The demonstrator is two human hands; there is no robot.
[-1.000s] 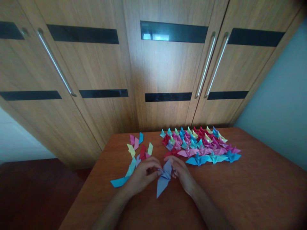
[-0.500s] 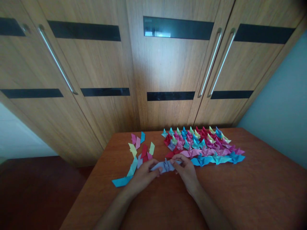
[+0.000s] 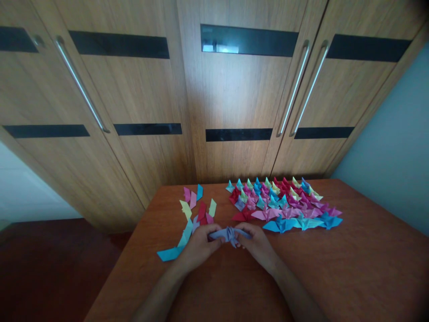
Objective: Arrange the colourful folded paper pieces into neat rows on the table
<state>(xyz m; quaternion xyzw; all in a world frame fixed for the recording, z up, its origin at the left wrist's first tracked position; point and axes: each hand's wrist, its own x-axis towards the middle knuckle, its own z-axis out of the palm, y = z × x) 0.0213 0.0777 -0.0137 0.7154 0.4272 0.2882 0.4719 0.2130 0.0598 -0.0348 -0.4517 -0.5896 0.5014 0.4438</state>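
Observation:
A pale lavender origami crane (image 3: 230, 235) is held just above the table between both hands, its wings stretched sideways. My left hand (image 3: 202, 243) pinches the left wing between thumb and fingers. On the other side, my right hand (image 3: 256, 243) grips the right wing, fingers partly tucked behind the paper. Just beyond the right hand lie a red folded crane (image 3: 244, 215) and a blue one (image 3: 280, 224). Close to the left hand is a strip of folded turquoise paper (image 3: 169, 254).
Rows of colourful paper cranes (image 3: 273, 201) cover the back right of the wooden table (image 3: 368, 268). Flat folded pieces, such as a yellow one (image 3: 185, 209), are scattered at the back left. A wooden wardrobe (image 3: 234, 98) with metal handles stands behind the table.
The lavender crane has tipped, so its middle point now faces down toward me rather than up. My right hand has shifted slightly down, uncovering more of the red and blue cranes.

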